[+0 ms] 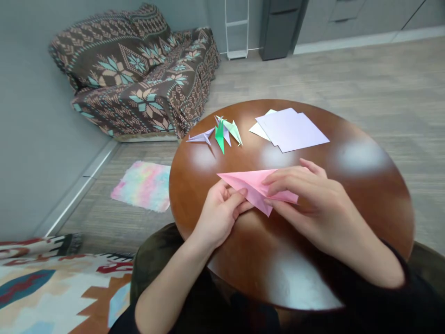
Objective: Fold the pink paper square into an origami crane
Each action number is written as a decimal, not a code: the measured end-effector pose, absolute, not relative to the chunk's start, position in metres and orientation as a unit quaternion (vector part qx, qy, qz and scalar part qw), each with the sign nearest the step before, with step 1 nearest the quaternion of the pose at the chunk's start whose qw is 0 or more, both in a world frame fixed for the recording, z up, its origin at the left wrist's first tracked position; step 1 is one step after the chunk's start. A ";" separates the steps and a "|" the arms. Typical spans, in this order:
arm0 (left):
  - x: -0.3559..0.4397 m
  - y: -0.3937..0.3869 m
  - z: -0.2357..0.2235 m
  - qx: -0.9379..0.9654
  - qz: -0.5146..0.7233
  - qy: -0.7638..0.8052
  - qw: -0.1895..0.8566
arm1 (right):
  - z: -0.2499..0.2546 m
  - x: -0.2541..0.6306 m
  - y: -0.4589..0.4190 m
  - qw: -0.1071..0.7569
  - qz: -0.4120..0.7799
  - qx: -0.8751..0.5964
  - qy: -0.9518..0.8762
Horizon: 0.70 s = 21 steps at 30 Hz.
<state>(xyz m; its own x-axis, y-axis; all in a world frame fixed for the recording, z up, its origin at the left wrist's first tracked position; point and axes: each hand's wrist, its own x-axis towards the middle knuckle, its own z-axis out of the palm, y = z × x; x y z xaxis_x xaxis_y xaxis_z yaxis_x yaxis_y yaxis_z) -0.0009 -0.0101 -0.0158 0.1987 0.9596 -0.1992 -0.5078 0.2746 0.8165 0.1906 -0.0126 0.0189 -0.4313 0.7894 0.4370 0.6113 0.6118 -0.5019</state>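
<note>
A partly folded sheet of pink origami paper is held between my hands just above the round table. My left hand pinches its lower left edge, thumb on top and fingers beneath. At the right, my right hand has its thumb and fingers closed on the paper, covering part of it. One sharp corner points left and another points down toward me. Beyond my hands lie several folded paper cranes in green, pale green and lilac.
Lilac paper sheets overlap a pale green sheet at the table's far side. The round brown wooden table is glossy. A patterned sofa stands at back left, and a pastel mat lies on the floor.
</note>
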 end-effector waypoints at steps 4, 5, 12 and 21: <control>-0.005 -0.012 -0.011 0.285 0.498 0.319 0.754 | 0.013 0.191 -0.011 0.325 0.111 -0.397 -0.851; -0.006 -0.013 -0.010 0.273 0.492 0.305 0.768 | 0.012 0.191 -0.011 0.331 0.103 -0.385 -0.855; -0.002 -0.011 -0.015 0.235 0.489 0.364 0.757 | 0.006 0.189 -0.013 0.322 0.081 -0.312 -0.890; -0.015 -0.006 -0.012 0.270 0.565 0.404 0.667 | 0.006 0.207 -0.002 0.368 0.068 -0.345 -0.861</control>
<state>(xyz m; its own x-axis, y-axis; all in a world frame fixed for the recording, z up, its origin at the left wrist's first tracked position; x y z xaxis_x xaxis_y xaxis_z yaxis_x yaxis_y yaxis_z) -0.0149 -0.0060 -0.0117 0.0360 0.9717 -0.2334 -0.5356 0.2159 0.8164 0.2067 -0.0020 0.0062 -0.4907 0.6445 0.5864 0.5448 0.7521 -0.3707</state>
